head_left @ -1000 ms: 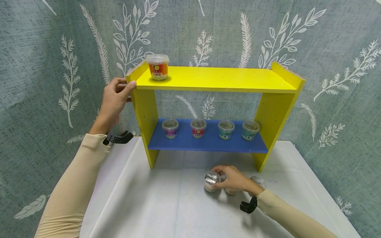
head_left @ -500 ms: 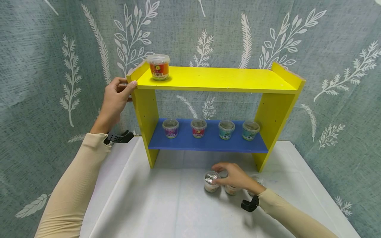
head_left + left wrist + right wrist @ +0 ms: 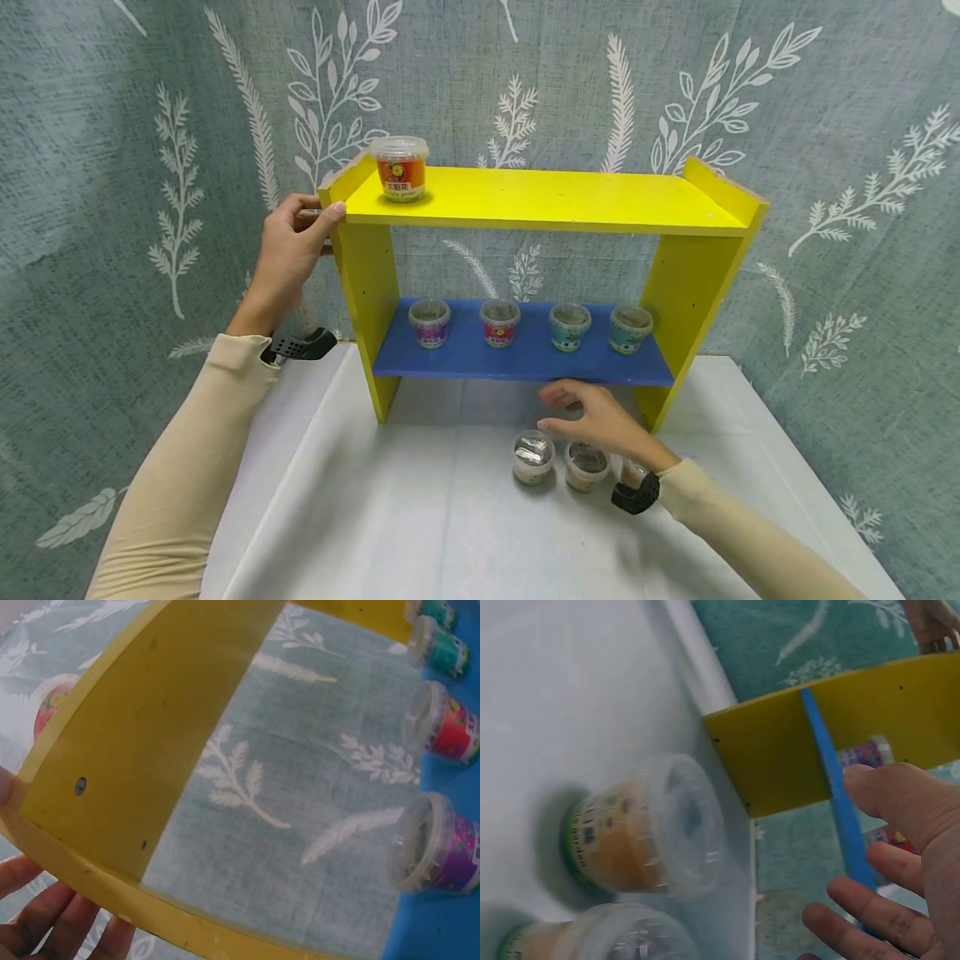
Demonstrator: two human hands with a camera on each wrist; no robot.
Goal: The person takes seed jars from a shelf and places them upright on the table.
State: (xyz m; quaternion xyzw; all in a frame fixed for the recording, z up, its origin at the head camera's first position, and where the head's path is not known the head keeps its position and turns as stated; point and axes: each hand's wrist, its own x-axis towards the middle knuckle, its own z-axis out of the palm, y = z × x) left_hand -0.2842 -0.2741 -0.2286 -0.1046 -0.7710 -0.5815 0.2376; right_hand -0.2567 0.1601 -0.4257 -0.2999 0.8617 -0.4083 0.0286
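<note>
Hovering above the white tabletop [image 3: 420, 533] just in front of the shelf's blue lower board [image 3: 525, 360]: right hand [image 3: 596, 417], fingers loosely spread and slightly bent, holding nothing. Directly below and just in front of its fingertips, untouched: foil-lidded cup [image 3: 533, 457], upright. Just beside that to the right: second cup [image 3: 587, 465], upright, touching or nearly touching the first. Partly hidden behind the right wrist: third cup [image 3: 632, 472].

Gripping the top left corner of the yellow shelf [image 3: 540, 200]: left hand [image 3: 288, 250], thumb laid on the front edge of the top board, fingers curled round behind the side panel.

Standing at the left end of the top board, near the left thumb: orange-labelled cup [image 3: 399, 169].

Ranged in a row along the blue lower board, spaced apart: purple cup [image 3: 429, 323], red cup [image 3: 499, 322], two teal cups [image 3: 570, 327].

Hanging behind: grey-green leaf-print cloth [image 3: 825, 125].
</note>
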